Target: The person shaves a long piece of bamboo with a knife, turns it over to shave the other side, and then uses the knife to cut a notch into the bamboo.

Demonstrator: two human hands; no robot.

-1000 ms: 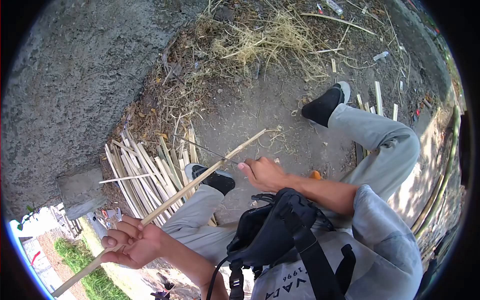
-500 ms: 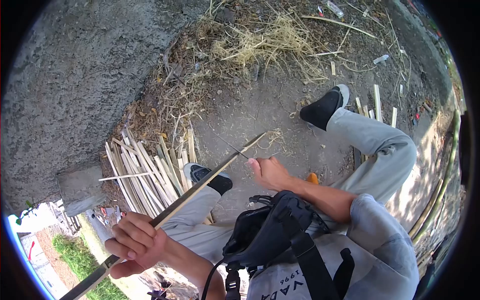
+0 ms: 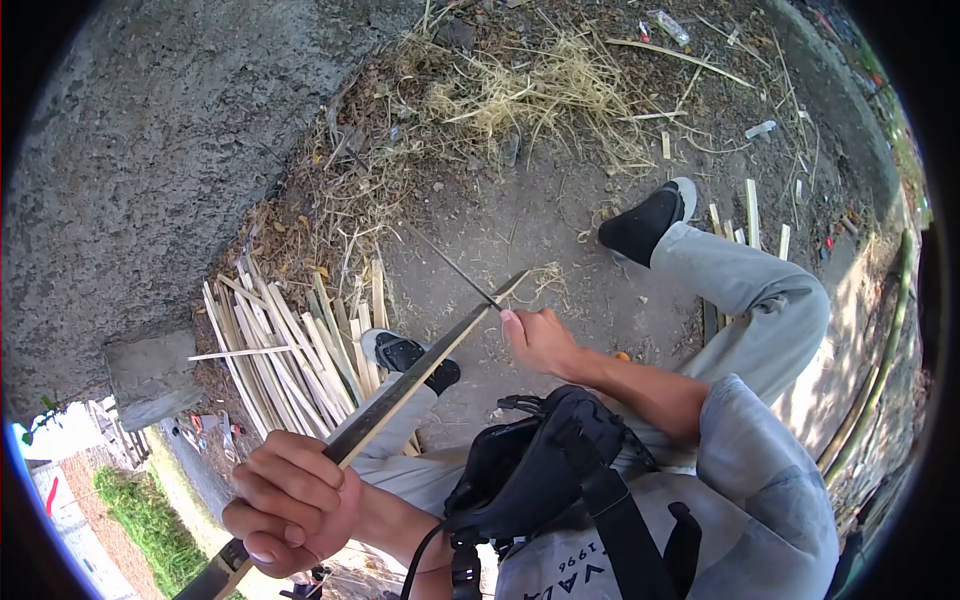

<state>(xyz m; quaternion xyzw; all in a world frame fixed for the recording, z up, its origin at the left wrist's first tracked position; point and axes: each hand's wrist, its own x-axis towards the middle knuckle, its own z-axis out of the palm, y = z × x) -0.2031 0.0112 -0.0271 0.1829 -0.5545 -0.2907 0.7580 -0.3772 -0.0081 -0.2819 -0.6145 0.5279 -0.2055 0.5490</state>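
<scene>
Two hands work one bamboo strip (image 3: pixel 400 385): the left hand (image 3: pixel 290 500) is fisted tight round its lower end, while the right hand (image 3: pixel 540 340) closes on a thin blade (image 3: pixel 450 265) at the tip (by the pile of strips (image 3: pixel 280 345)). A slip could drive the edge toward the knuckles.

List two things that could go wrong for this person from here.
The knife blade crosses the strip right beside the right hand; a slip could cut its fingers. The left hand grips the strip's split edge bare, so splinters are likely. The shoe lies under the strip, within a slipping blade's reach.
</scene>
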